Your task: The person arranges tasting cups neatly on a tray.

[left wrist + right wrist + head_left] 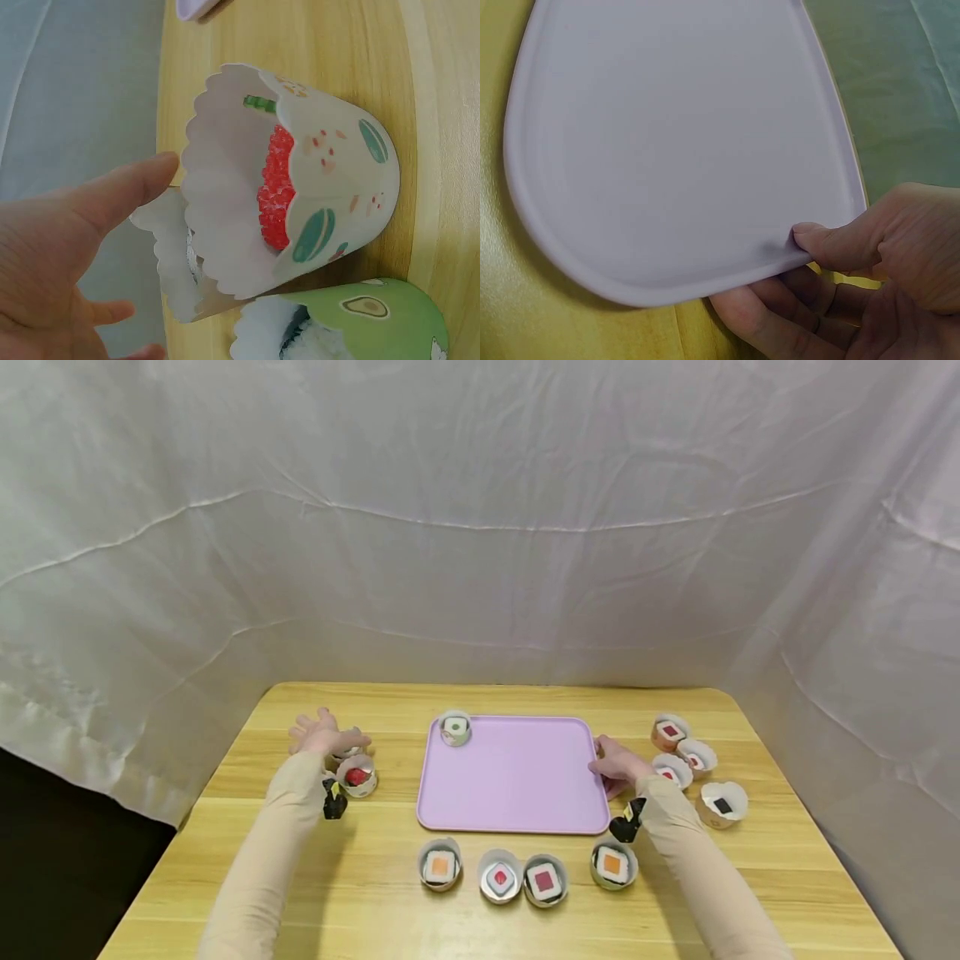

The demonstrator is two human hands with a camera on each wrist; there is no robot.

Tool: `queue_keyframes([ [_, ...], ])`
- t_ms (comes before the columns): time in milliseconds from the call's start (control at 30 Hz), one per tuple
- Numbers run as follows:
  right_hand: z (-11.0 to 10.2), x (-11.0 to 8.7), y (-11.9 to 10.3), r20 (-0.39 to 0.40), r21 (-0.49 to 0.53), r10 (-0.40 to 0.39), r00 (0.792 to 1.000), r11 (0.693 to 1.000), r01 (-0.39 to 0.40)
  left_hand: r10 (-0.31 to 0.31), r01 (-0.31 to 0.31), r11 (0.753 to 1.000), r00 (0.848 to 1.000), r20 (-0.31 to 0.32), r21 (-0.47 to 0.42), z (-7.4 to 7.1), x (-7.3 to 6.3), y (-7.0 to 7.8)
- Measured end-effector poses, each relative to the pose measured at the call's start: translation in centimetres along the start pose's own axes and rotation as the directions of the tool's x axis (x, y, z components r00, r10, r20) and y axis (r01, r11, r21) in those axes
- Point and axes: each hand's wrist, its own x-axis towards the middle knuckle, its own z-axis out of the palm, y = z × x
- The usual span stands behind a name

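My right hand [622, 762] grips the right edge of a light purple tray [517, 777]. In the right wrist view the thumb [821, 241] presses on the rim while the fingers [757, 315] curl beneath it. A paper cup with a green-centred sushi roll piece [455, 727] stands in the tray's back left corner. At the left, my left hand [322, 737] spreads its fingers over a group of paper cups. The left wrist view shows its thumb beside a scalloped cup [345, 172] with red topping inside; a green avocado-print cup [390, 315] stands close by.
In front of the tray is a row of cupped sushi pieces: orange-centred [440, 866], pink-red [499, 878], dark red [543, 882] and orange [612, 865]. Several more cups, such as a black-centred one [722, 805], stand at the right. Pale curtains [510, 593] surround the wooden table [360, 893].
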Motion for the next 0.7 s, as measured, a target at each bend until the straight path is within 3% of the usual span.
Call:
queue_keyframes([
  [200, 0.0, 0.2, 0.2, -0.006, -0.013, 0.01, 1.0, 1.0, -0.01, 0.053, -0.055, 0.998, 0.996, 0.077, 0.027, 0.0, -0.1, -0.2],
  [367, 0.0, 0.5, 0.3, -0.007, -0.015, 0.018, 1.0, 1.0, -0.018, 0.052, -0.052, 0.999, 0.991, 0.124, -0.005, 0.3, 0.1, 0.0],
  [567, 0.0, 0.2, 0.1, -0.008, -0.019, 0.02, 1.0, 1.0, -0.02, 0.061, -0.062, 0.998, 0.993, 0.097, 0.005, 1.0, 1.3, -0.4],
  [700, 0.0, 0.1, 0.0, -0.009, -0.013, 0.02, 1.0, 1.0, -0.02, 0.079, -0.079, 0.997, 0.994, 0.07, -0.012, 1.2, 1.1, -0.4],
])
